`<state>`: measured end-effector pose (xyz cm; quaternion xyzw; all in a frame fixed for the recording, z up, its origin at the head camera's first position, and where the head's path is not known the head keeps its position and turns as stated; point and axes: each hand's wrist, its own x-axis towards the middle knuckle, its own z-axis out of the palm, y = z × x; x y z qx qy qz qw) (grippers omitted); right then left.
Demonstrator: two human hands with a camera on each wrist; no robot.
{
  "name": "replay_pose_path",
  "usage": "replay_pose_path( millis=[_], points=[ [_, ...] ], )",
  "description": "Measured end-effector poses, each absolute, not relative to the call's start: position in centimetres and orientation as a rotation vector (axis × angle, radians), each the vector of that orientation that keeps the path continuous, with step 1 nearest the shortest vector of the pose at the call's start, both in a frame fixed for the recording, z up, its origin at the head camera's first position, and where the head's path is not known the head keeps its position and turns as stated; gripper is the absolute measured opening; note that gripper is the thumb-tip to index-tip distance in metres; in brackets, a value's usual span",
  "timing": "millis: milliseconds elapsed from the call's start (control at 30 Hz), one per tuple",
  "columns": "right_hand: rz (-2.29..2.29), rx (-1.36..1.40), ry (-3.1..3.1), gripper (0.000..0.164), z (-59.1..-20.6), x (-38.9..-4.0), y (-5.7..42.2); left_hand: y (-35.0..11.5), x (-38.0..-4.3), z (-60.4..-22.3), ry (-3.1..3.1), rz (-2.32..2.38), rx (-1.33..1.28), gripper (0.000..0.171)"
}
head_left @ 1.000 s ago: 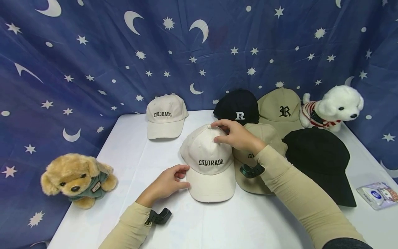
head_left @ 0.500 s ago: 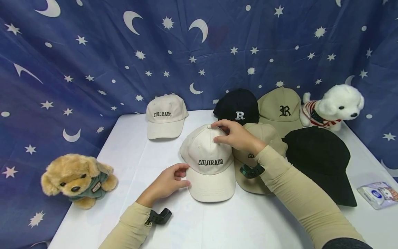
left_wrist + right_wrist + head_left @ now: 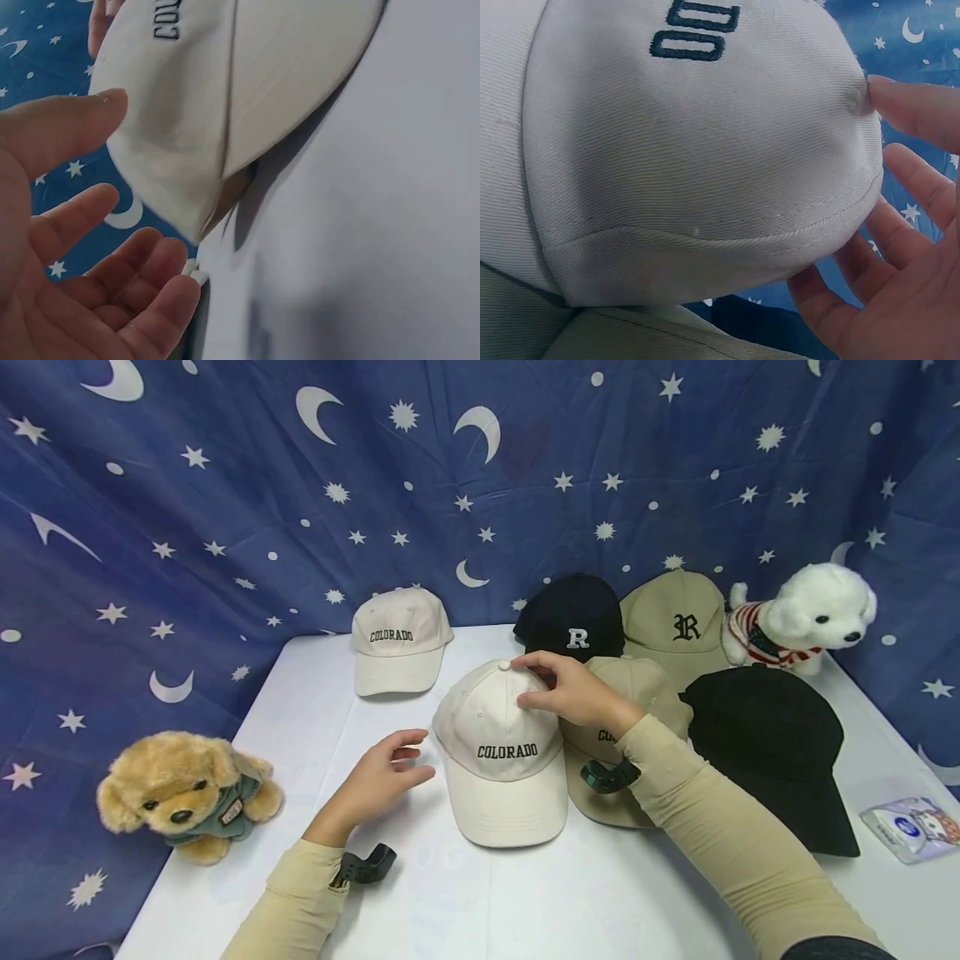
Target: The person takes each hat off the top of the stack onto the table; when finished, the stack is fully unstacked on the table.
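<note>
Near the middle of the table stands a cream baseball cap point(image 3: 506, 806) lettered COLORADO, brim toward me. My left hand point(image 3: 378, 781) is a little left of it, fingers relaxed and apart from the cloth. In the left wrist view the palm point(image 3: 45, 307) faces the cap's side, with nothing held. My right hand point(image 3: 577, 693) rests at the top of the crown, fingers loosely spread. In the right wrist view its thumb point(image 3: 911, 112) touches the crown and its other fingertips lie along the edge. A tan COLORADO cap point(image 3: 637, 685) sits directly right, partly hidden by my right arm.
Another cream cap point(image 3: 401, 647) stands at the back left. Behind on the right are a navy R cap point(image 3: 573, 610), a khaki cap point(image 3: 671, 618) and a white plush dog point(image 3: 817, 610). A black cap point(image 3: 765, 743), a tissue pack point(image 3: 911, 831) and a brown plush dog point(image 3: 180, 793) flank the table.
My left hand has let go of the cream cap's brim side and moved left and slightly back. The right hand stays at the crown, and the caps keep their places.
</note>
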<state>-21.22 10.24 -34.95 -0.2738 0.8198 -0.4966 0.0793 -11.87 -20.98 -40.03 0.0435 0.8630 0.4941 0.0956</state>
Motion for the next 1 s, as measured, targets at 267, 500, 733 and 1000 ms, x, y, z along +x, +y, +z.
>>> replay_pose_path(
  millis=[267, 500, 733, 1000],
  points=[
    [-1.481, -0.808, 2.464, 0.051, -35.1, -21.2, 10.4, -22.9, -14.1, -38.5, 2.684, 1.482, 0.145, 0.06],
    [-1.476, -0.821, 2.475, 0.051, -35.2, -21.1, 10.6, -24.7, -17.5, -37.3, 2.784, 1.501, 0.063, 0.06],
    [-1.497, -0.831, 2.458, 0.05, -35.3, -21.1, 10.6, -26.1, -20.7, -38.1, 2.762, 1.613, -0.019, 0.066],
    [-1.514, -0.842, 2.448, 0.049, -35.6, -21.2, 10.5, -27.5, -22.6, -39.5, 2.704, 1.6, -0.163, 0.074]
  ],
)
